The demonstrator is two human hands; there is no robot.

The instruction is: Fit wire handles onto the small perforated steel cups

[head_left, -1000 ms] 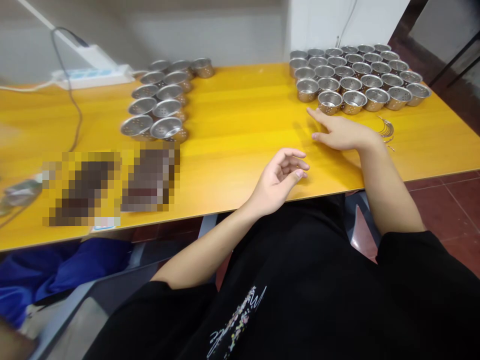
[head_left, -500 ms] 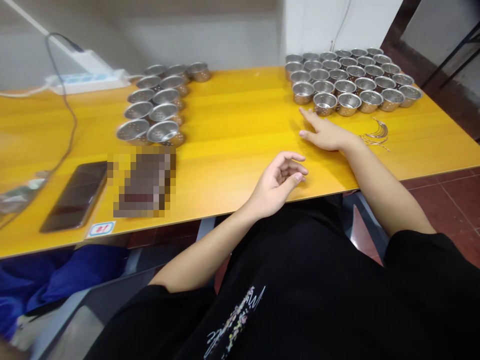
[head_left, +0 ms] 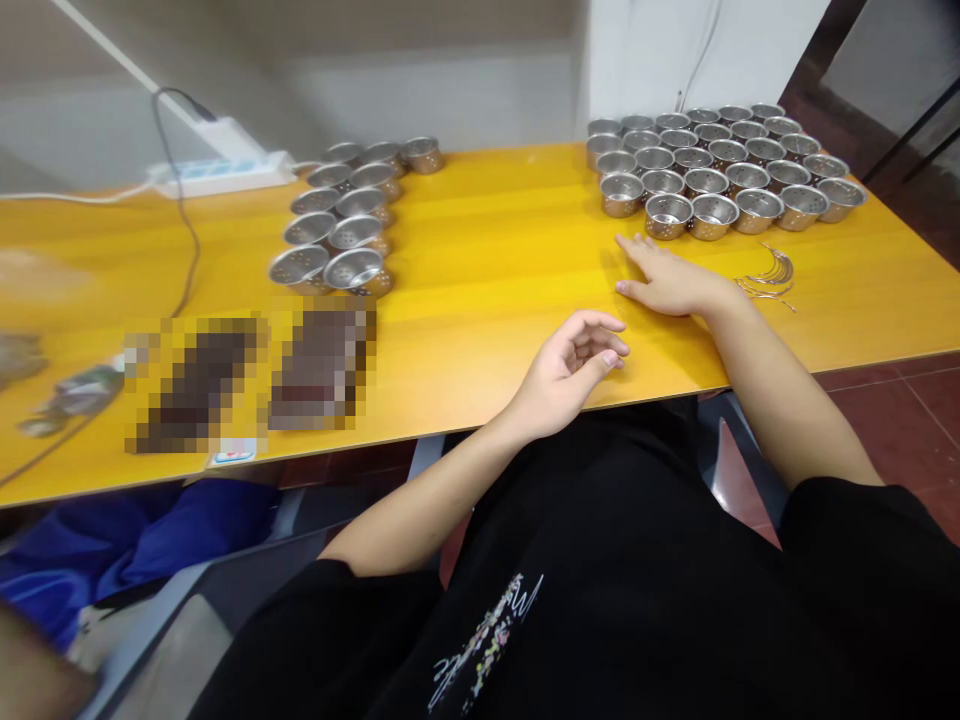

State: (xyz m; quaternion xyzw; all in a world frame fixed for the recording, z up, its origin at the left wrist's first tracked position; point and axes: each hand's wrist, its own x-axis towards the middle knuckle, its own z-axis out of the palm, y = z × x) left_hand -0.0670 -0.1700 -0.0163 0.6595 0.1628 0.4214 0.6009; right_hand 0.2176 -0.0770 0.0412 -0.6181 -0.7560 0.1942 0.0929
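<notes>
The right hand (head_left: 670, 281) is holding nothing, thumb and fingers apart, and the left hand (head_left: 576, 368) is holding nothing either, its bent grip loose. Metal cups (head_left: 706, 186) are standing in tight rows just past the right hand, maybe to save room on the worktop (head_left: 502, 230), and thin curved wires (head_left: 783, 268) are lying by its wrist, perhaps for easy reaching.

a workroom, it seems, with perforated metal cups (head_left: 759, 214) ranked along a yellow table (head_left: 495, 235).
</notes>
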